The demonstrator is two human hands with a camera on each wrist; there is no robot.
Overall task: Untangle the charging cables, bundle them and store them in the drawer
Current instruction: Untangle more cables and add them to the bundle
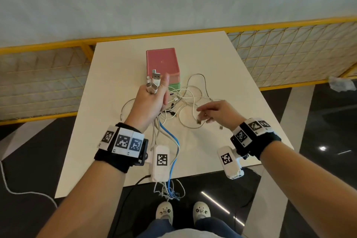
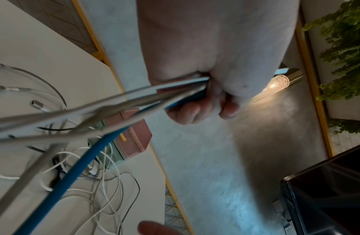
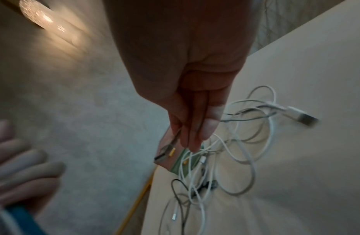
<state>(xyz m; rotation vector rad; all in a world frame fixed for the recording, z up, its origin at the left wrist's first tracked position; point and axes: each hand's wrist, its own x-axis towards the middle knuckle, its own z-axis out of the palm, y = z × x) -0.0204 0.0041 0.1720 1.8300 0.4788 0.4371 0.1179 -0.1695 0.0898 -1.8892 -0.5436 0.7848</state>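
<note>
Head view: left hand (image 1: 149, 98) fingers clutch gathered cables (image 1: 170, 141); right hand (image 1: 216, 111) fingers relaxed.

No word, brand or price can be read anywhere. The only signs are black-and-white square coded markers: three side by side on the left wristband (image 1: 122, 141), two on the right wristband (image 1: 251, 130), one on the white left wrist camera (image 1: 160, 161) at 6 o'clock from the table's middle, and one on the white right wrist camera (image 1: 229, 161) at 4 o'clock. Tiny characters sit under some wristband markers (too small to make out). Both wrist views show no lettering.
</note>
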